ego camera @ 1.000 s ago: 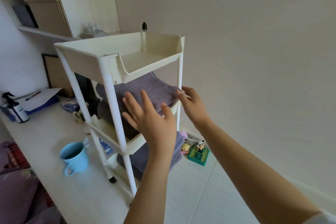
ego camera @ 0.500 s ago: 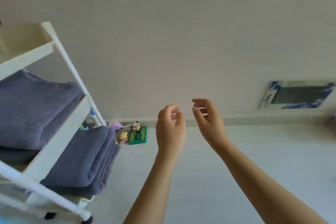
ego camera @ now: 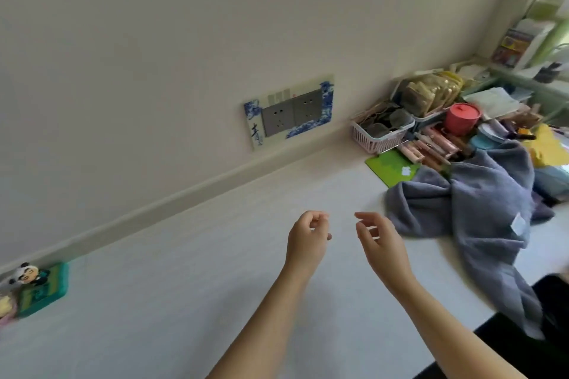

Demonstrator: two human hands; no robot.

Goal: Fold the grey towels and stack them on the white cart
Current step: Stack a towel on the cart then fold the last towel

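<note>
While an unfolded grey towel (ego camera: 480,212) lies heaped at the right of the white tabletop (ego camera: 184,286), one end trailing over the near edge, both hands hang above the bare surface just left of it and touch nothing; the left hand (ego camera: 306,240) has its fingers loosely curled toward the palm, empty; the right hand (ego camera: 380,243) is a little more open, fingers bent and relaxed, thumb apart from them, also empty, close to the towel's left fold but not on it; a small white tag (ego camera: 518,222) shows on the cloth. Behind the towel stand a pink basket (ego camera: 377,135), a red lidded cup (ego camera: 462,118) and a green card (ego camera: 392,168); on the wall sits a double socket (ego camera: 291,114) in a blue-patterned frame; at far left, by the wall, a panda figurine (ego camera: 26,275) stands on a green box (ego camera: 46,292).
</note>
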